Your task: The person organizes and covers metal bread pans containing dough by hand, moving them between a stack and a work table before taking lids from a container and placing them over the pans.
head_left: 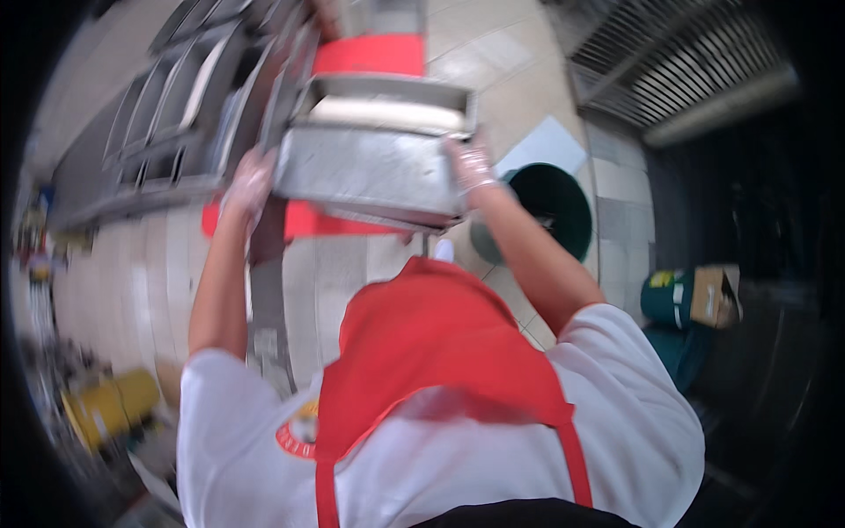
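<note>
Between my hands is a rectangular metal pan (pixel 374 167), its nearer part a flat, dull silver surface. A long white piece (pixel 387 114) lies in the open trough behind that surface; I cannot make out what it is. My left hand (pixel 253 180), in a clear plastic glove, is closed at the pan's left edge. On the right side my right hand (pixel 471 165), also gloved, grips near the corner of the flat part. Motion blurs both hands. Red boards (pixel 370 55) show beyond and below the pan.
To the right stands a dark green round bin (pixel 576 211), with a white sheet (pixel 546 148) beside it. Steel compartments (pixel 189 92) line the left. A slatted metal rack (pixel 678 62) is at the far right. A cardboard box (pixel 715 297) and a yellow container (pixel 110 409) stand further off.
</note>
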The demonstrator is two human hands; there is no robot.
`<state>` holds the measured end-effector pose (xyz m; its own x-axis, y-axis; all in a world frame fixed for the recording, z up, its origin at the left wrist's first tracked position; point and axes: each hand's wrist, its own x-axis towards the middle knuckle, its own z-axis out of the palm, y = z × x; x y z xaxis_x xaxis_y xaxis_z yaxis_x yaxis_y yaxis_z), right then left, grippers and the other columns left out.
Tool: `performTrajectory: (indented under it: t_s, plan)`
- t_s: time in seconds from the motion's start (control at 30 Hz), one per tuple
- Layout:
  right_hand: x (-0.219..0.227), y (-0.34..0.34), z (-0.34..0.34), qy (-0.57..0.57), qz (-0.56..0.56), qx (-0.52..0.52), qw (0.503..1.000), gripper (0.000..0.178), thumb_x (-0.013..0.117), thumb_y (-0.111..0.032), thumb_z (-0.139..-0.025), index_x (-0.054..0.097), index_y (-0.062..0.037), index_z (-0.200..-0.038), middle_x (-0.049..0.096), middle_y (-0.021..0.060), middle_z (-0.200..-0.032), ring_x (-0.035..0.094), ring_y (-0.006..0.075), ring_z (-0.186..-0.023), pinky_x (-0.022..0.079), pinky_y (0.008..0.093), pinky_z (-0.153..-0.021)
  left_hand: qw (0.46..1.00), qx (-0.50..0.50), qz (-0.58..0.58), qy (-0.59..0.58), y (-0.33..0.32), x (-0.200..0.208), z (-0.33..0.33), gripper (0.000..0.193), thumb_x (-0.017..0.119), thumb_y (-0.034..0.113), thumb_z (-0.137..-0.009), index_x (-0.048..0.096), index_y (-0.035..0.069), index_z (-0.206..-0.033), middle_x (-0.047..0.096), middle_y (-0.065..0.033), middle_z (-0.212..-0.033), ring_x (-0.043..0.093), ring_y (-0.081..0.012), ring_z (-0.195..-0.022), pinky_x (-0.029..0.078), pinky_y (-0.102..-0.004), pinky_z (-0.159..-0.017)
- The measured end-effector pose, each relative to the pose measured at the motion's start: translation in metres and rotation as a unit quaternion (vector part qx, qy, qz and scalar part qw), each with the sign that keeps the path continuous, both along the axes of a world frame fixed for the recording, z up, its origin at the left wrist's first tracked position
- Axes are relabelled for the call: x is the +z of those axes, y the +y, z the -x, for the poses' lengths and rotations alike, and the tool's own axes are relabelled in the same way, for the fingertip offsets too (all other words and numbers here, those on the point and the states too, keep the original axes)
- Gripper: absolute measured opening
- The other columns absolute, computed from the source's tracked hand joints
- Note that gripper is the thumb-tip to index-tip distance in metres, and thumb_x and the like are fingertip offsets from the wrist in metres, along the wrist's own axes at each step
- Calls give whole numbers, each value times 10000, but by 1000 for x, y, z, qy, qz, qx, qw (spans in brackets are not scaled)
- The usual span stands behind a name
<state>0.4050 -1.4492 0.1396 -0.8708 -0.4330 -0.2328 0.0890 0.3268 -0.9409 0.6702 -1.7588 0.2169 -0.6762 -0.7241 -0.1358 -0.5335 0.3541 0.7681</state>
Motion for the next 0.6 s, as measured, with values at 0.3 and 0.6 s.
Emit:
performTrajectory:
  t_s: [0.3, 0.6]
  plan:
    - [37, 21, -41, 82, -70, -48, 993, 955, 694, -495, -885, 257, 35, -1548, 354, 282, -1553, 368, 404, -1439, 285, 396, -1205, 971, -7, 225, -76, 4, -32, -82, 536, 557, 277, -1012, 484, -98, -1388, 630, -294, -1253, 608, -401, -1198, 469, -451, -1006]
    - [118, 98, -103, -269, 394, 113, 872, 677, 678, -394, -951, 445, -14, -1460, 593, 145, -1354, 594, 309, -1240, 450, 421, -1088, 824, 147, -267, 477, 169, 111, -23, 496, 576, 357, -1001, 538, 32, -1373, 572, -98, -1354, 569, -238, -1230, 461, -435, -1032]
